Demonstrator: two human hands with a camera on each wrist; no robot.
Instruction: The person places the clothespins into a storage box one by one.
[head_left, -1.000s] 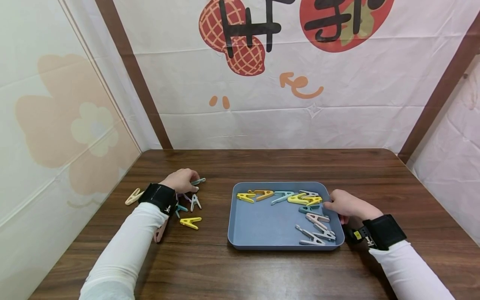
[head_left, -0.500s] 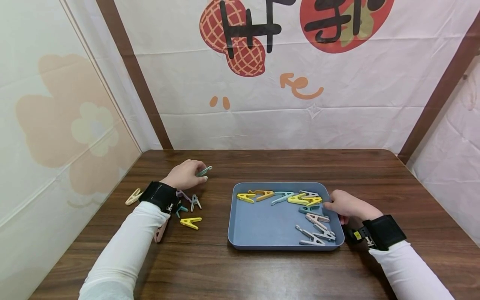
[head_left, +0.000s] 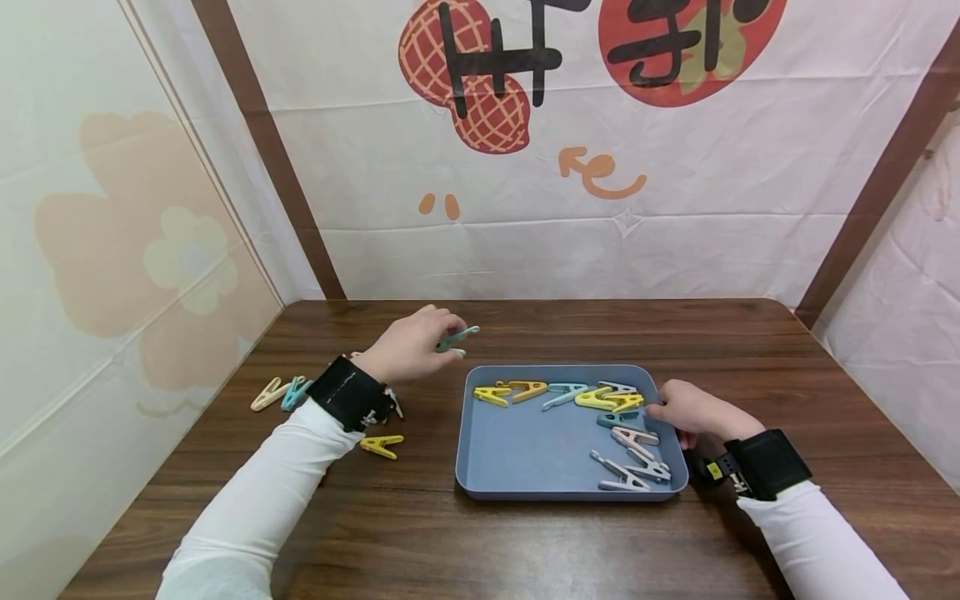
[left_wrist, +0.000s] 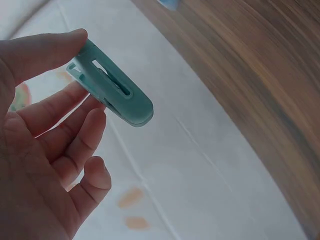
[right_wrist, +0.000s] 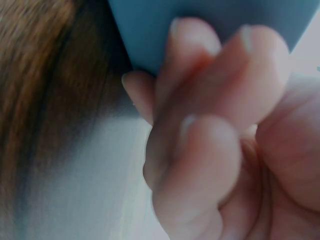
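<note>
Head view faces forward, down — wrist close-ups share left hand [head_left: 408,346], right hand [head_left: 703,410].

On the white cloth [head_left: 525,258] at the back there are big black letters [head_left: 501,60], some on a red blob [head_left: 491,121] and some on a red circle [head_left: 756,43], but their tops are cut off so they can't be read, and a curly orange arrow [head_left: 600,165] sits below.

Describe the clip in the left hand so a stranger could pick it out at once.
On the brown table, find the blue tray, then the left hand near its far left corner. Thumb and fingers pinch a teal clip, the only one held; other visible clips lie on the table or in the tray.
</note>
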